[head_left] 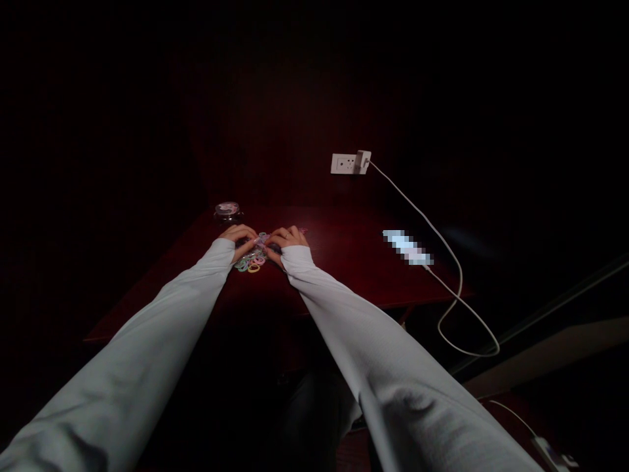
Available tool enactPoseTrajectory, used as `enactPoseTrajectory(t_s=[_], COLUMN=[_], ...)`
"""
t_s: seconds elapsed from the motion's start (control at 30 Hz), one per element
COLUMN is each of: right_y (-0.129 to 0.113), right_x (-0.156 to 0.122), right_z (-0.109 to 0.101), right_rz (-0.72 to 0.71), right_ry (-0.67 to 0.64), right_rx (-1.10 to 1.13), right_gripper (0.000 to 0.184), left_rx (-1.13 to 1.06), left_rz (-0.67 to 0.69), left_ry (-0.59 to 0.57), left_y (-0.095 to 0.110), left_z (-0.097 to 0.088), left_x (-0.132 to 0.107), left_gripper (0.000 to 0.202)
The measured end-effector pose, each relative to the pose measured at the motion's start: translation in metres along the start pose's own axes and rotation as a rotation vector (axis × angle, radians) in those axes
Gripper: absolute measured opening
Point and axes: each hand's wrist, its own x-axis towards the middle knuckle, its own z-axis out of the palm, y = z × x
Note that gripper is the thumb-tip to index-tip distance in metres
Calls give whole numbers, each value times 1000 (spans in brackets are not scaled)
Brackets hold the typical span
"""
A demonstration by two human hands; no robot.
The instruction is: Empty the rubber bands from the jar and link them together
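Several small pastel hair ties (253, 267) in green, yellow, pink and purple lie in a pile on the dark red table, between my two hands. My left hand (238, 236) is at the pile's left side, with thumb and fingers closed in a pinch on a hair tie. From the right, my right hand (289, 238) bends its fingers down and pinches at the same spot, fingertips nearly meeting those of the left. The exact piece between the fingertips is small and partly hidden. A few pinkish bits show just behind the right hand.
A round clear container (227, 209) stands at the table's back left. To the right lies a lit, pixelated phone (407, 247), its white cable (460, 275) looping over the table's edge up to a charger (363, 159) in the wall socket (343, 164). The room is very dark.
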Motion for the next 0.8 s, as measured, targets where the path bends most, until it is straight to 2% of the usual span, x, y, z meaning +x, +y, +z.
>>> enactPoseTrajectory(t_s=[0.17, 0.33, 0.57, 0.8], right_y=[3, 9, 38, 68], right_x=[0, 3, 12, 17], right_z=[1, 2, -5, -15], right_rz=[30, 114, 465, 540], right_ry=[36, 71, 172, 105], right_rx=[14, 57, 68, -169], right_gripper=[19, 20, 23, 28], left_rx=[57, 141, 259, 311], left_rz=[26, 6, -147, -230], left_ry=[-20, 14, 24, 4], left_y=[-9, -6, 21, 37], left_z=[0, -3, -11, -14], left_x=[1, -1, -7, -8], left_gripper=[36, 32, 27, 23])
